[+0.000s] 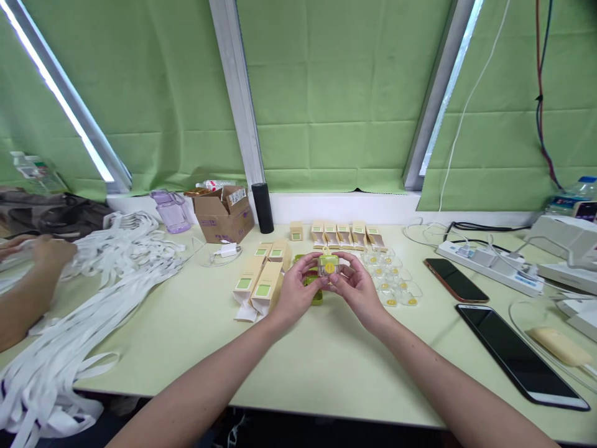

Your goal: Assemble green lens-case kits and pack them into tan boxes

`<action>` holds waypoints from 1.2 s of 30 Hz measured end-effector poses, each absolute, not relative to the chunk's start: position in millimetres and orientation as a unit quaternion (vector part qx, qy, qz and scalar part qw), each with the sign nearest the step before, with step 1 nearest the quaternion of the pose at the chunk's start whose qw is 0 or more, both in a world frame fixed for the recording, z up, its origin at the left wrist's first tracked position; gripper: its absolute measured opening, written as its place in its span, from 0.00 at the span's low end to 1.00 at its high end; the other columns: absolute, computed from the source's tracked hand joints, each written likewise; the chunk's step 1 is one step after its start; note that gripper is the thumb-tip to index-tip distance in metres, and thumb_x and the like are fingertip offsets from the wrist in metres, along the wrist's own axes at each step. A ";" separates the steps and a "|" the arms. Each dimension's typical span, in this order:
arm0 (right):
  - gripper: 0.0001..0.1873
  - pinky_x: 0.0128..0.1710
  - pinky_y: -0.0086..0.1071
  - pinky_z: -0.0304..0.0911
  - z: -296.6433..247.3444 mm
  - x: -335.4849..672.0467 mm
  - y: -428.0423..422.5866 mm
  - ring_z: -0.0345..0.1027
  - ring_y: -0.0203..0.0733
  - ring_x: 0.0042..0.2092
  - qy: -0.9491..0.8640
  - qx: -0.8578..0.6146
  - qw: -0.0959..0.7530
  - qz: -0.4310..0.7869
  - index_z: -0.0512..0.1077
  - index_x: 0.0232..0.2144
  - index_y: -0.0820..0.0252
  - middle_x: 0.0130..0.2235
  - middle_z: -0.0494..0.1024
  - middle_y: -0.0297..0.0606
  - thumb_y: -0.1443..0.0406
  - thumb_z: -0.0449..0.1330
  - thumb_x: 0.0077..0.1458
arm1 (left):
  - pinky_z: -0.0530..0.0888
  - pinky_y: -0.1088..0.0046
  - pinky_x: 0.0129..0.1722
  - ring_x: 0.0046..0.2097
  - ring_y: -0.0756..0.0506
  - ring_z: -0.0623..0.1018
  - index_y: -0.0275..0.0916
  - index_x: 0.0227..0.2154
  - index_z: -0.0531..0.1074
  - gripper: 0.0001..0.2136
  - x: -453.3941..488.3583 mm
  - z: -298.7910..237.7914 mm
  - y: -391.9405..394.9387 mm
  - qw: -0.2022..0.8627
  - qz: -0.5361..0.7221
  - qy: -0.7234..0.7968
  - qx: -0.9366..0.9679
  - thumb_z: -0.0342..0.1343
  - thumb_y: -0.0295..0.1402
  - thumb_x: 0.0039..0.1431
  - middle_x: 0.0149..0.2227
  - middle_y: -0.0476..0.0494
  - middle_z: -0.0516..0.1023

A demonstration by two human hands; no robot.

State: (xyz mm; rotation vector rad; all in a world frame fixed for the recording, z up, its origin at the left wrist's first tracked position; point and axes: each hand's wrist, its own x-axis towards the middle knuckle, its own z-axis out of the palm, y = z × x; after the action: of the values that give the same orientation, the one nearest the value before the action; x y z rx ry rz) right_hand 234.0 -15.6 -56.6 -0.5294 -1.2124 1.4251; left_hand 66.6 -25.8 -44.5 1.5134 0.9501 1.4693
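Between my left hand (301, 283) and my right hand (353, 280) is a small transparent container (328, 267) with a green top, a small loop above it and a round yellow sticker on its front. The fingers of both hands are closed on its sides. Partly hidden behind my left hand, green pieces (317, 297) lie on the table. To the left are several beige cartons (265, 289) with green labels and open white flaps. Several transparent plastic pieces (392, 277) with yellow stickers lie in rows just right of my right hand.
A row of open beige cartons (345, 235) stands at the back, near a cardboard box (224, 214) and a black cylinder (262, 208). White straps (107, 298) pile up at left, by another person's hands (53, 252). Phones (457, 280), a tablet (517, 354) and a power strip (489, 267) lie right.
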 end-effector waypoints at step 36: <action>0.29 0.47 0.41 0.78 -59.3 234.0 -16.1 0.77 0.43 0.46 -0.459 -0.211 0.561 0.656 0.74 0.49 0.49 0.48 0.78 0.36 0.58 0.81 0.47 | 0.72 0.60 0.62 0.58 0.40 0.72 0.51 0.59 0.75 0.23 64.7 -50.4 -33.5 0.161 0.578 0.423 0.679 0.64 0.26 0.62 0.53 0.43 0.68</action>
State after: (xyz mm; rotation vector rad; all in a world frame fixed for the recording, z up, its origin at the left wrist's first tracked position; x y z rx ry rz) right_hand 234.0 -16.1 -59.3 -0.4966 -1.0820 1.5462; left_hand 64.7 -33.5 -50.4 1.9401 1.2085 1.6492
